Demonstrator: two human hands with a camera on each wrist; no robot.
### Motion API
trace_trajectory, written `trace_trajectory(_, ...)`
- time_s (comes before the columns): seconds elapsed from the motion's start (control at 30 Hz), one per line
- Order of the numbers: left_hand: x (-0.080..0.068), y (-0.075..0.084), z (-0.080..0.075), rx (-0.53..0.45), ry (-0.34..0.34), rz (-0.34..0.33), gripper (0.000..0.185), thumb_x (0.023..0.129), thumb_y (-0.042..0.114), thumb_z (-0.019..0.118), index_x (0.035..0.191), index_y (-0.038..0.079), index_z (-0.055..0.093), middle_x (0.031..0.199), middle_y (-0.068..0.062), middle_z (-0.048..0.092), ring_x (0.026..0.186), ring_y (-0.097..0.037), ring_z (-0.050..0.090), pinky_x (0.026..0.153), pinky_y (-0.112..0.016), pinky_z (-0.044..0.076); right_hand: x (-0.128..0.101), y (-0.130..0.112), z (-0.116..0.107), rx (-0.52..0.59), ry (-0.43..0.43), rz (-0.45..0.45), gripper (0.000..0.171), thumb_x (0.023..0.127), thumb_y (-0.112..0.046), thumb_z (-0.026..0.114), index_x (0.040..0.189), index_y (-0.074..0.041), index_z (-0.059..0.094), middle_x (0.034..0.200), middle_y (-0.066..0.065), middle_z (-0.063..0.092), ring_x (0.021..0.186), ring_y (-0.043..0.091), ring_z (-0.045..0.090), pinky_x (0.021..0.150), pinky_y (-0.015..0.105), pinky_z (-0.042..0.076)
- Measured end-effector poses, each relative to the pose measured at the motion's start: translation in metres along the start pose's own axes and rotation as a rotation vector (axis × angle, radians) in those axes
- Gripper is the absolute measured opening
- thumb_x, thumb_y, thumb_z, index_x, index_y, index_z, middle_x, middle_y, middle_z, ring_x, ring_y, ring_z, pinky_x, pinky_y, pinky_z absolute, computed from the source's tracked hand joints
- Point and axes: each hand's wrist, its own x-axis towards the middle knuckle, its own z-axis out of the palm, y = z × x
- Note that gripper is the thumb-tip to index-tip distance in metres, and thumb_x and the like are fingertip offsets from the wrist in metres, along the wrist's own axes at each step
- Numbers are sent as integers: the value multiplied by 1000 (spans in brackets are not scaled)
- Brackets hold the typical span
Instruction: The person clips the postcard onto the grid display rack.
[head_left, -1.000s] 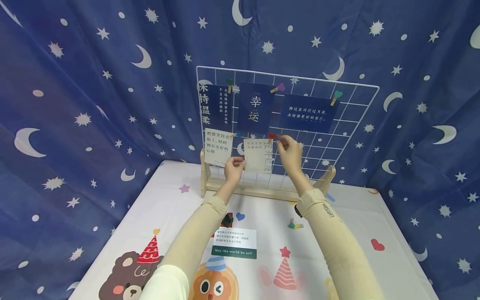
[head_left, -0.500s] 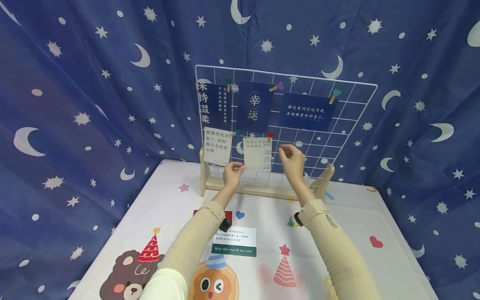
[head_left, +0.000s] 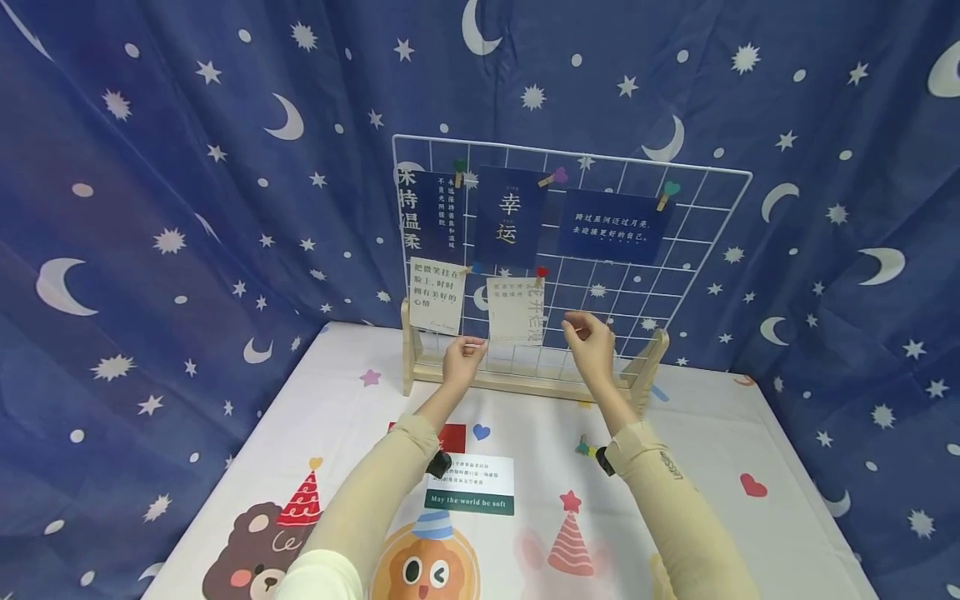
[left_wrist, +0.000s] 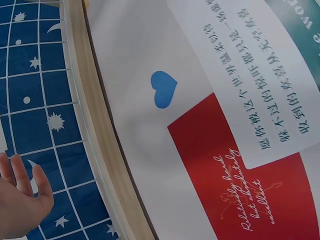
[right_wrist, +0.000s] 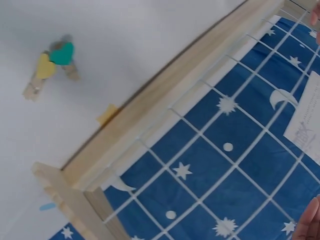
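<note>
A staged craft corner, likely a small studio set, star-and-moon curtain (head_left: pixel 187 167) hung behind the hands, cartoon party cloth (head_left: pixel 337 500) over the bench below them, wire grid (head_left: pixel 697 217) of clipped cards (head_left: pixel 510 218) on a wooden stand (head_left: pixel 525 383) ahead

Head view faces the wire grid (head_left: pixel 570 250) from above; wrist views sit close, sharing it.
</note>
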Motion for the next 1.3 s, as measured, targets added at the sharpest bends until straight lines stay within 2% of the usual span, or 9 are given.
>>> trace_trajectory(0.17,-18,22,-15,1,-48,70,26,83,38,69,92,14,67,77,-1,66,69,-12,60,57,-24,49,-10,12,-2,-10,-42,13,19,89,-6,62,104,5,65,92,22,68,64,2,52,59,7,41)
trace_trajectory(0.3,-22,11,-20,-59,-76,120,30,80,49,70,90,21,67,74,6,64,66,-5,58,56,-18,48,-17,19,-3,-14,-42,14,18,89,-5,62,102,5,66,91,21,68,70,16,59,62,7,41)
trace_trajectory(0.4,-23,0,-22,-67,-118,91,32,79,51,70,92,22,67,77,6,66,69,-6,60,58,-20,50,-21,24,-3,-9,-45,13,17,88,-4,63,101,6,66,92,23,69,73,24,61,62,7,42)
trace_trajectory(0.5,-30,9,-29,-37,-165,75,29,83,40,70,98,16,67,83,0,68,75,-12,63,63,-24,53,-24,29,-4,0,-63,24,19,88,-4,63,102,7,66,94,23,69,73,24,60,62,8,43)
trace_trajectory(0.77,-62,47,-55,-30,-285,95,30,86,40,67,106,18,65,90,4,67,79,-10,61,66,-22,50,-35,46,-8,66,-241,51,26,89,-5,62,111,8,62,99,25,64,77,8,58,65,11,46)
trace_trajectory(0.9,-83,82,-73,-79,-361,102,34,86,37,67,109,11,65,93,-3,67,83,-16,61,69,-27,51,-42,59,-12,124,-306,33,28,90,-5,61,113,11,60,102,29,61,79,8,58,66,14,48)
trace_trajectory(1.07,-112,140,-94,-1,-401,38,37,89,27,64,114,0,61,107,-16,64,97,-26,60,85,-35,52,-50,74,-17,225,-330,-48,27,90,-11,60,110,7,62,100,26,63,78,8,58,62,15,48)
trace_trajectory(1.1,-119,154,-99,43,-412,-19,37,89,23,64,116,-3,59,110,-19,62,101,-30,58,89,-39,51,-52,76,-18,242,-334,-66,27,90,-12,61,109,7,63,99,25,63,77,7,58,61,15,48)
trace_trajectory(1.3,-136,162,-109,163,-492,-55,36,91,23,62,118,1,58,116,-19,60,105,-29,57,91,-37,49,-64,85,-28,179,-350,-38,24,88,-4,61,109,8,62,99,27,63,77,3,57,62,16,49)
